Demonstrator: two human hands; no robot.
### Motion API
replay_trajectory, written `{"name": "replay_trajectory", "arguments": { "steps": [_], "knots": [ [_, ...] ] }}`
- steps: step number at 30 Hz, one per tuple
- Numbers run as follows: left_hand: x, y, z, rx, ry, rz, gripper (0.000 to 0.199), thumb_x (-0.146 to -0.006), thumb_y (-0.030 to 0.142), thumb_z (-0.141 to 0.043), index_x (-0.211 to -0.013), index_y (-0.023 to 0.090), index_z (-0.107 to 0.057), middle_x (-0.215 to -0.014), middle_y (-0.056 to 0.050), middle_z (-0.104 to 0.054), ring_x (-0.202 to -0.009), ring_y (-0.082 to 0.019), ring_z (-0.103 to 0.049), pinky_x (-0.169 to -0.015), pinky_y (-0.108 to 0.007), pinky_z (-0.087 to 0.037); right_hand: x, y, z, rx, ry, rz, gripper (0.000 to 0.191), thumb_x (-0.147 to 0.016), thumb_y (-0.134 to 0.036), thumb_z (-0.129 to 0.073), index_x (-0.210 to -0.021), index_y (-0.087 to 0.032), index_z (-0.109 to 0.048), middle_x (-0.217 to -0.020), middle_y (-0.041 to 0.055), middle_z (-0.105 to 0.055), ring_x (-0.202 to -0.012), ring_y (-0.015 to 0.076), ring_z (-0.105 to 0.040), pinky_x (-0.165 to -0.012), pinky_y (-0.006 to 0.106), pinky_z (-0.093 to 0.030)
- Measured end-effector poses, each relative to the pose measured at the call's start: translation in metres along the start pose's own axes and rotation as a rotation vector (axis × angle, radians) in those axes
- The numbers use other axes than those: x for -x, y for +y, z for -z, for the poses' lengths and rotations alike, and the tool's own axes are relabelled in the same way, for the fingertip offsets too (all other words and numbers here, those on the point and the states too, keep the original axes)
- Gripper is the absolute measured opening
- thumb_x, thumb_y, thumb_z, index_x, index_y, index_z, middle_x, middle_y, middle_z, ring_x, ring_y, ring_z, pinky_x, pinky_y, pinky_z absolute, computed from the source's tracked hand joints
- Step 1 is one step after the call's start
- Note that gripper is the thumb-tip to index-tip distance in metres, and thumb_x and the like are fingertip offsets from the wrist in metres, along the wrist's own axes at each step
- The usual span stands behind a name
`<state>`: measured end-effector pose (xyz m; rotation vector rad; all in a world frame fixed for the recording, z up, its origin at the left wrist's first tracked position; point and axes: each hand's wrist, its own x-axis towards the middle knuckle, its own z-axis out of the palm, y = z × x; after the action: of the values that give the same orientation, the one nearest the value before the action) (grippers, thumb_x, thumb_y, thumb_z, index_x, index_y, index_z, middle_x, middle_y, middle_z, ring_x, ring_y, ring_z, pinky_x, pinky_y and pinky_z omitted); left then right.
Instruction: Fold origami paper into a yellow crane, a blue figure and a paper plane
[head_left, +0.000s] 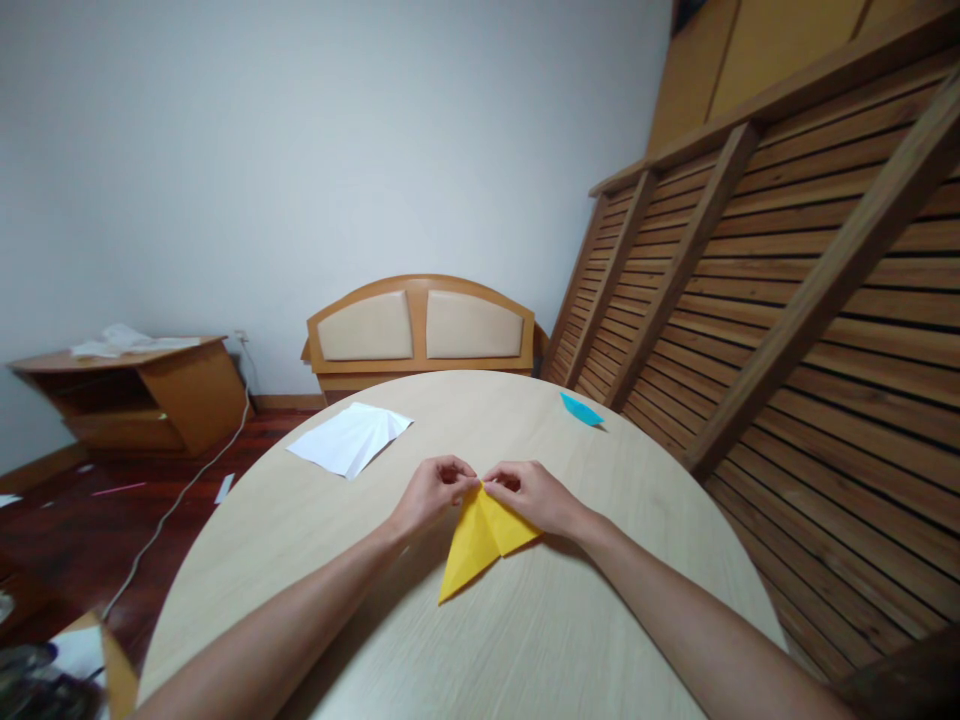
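A folded sheet of yellow paper [480, 540] is held over the middle of the round table, its pointed top between my two hands. My left hand [436, 492] pinches that top point from the left with thumb and fingers. From the right, my right hand [534, 495] pinches the same point and covers part of the paper's right side. Two flaps spread downward, the left one ending in a long sharp corner. Both hands are closed on the paper, with the fingertips almost meeting.
On the pale round table [600, 620] lie a creased white sheet [349, 440] at the back left and a small blue folded paper boat [581, 409] at the back right. Beyond stand a headboard [420, 285], a low cabinet [180, 400] and a slatted wooden frame [720, 270].
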<state>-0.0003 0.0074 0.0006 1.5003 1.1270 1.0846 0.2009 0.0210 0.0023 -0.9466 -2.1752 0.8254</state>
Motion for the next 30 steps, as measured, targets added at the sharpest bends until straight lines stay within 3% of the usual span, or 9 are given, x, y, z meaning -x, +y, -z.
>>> {"name": "replay_trajectory", "arguments": {
  "steps": [5,12,18,30],
  "knots": [
    [0.003,0.005,-0.002,-0.010,-0.002,0.024,0.038,-0.064,0.049,-0.076,-0.073,0.013,-0.069,-0.070,-0.004,-0.065,-0.060,-0.010,-0.053,-0.056,-0.021,-0.039,-0.001,-0.001,0.002,0.057,0.019,-0.024,0.028,-0.089,-0.040,-0.059,-0.088,-0.016,-0.074,-0.083,0.0058,-0.074,-0.072,0.0176,-0.065,-0.062,0.025,-0.045],
    [0.000,0.003,0.005,0.029,0.076,0.084,0.042,-0.059,0.050,-0.082,-0.074,0.013,-0.066,-0.067,-0.002,-0.063,-0.059,-0.010,-0.054,-0.056,-0.021,-0.042,-0.001,0.008,0.009,0.007,-0.018,-0.010,0.031,-0.090,-0.040,-0.057,-0.098,-0.017,-0.076,-0.091,0.0062,-0.075,-0.079,0.0197,-0.065,-0.066,0.027,-0.046],
    [-0.003,0.002,0.013,0.027,0.124,0.117,0.045,-0.058,0.051,-0.082,-0.076,0.014,-0.063,-0.072,-0.002,-0.065,-0.063,-0.011,-0.058,-0.057,-0.021,-0.044,-0.002,0.013,0.016,-0.002,0.003,-0.027,0.037,-0.092,-0.046,-0.054,-0.095,-0.016,-0.077,-0.091,0.0067,-0.075,-0.081,0.0207,-0.066,-0.070,0.029,-0.047],
    [-0.006,-0.002,0.020,0.021,0.157,0.154,0.047,-0.053,0.051,-0.082,-0.075,0.015,-0.061,-0.063,0.002,-0.059,-0.054,-0.008,-0.051,-0.049,-0.019,-0.036,-0.002,0.023,0.024,0.020,0.063,-0.039,0.034,-0.091,-0.044,-0.056,-0.091,-0.016,-0.075,-0.089,0.0060,-0.074,-0.081,0.0199,-0.065,-0.073,0.029,-0.046]
  ]
}}
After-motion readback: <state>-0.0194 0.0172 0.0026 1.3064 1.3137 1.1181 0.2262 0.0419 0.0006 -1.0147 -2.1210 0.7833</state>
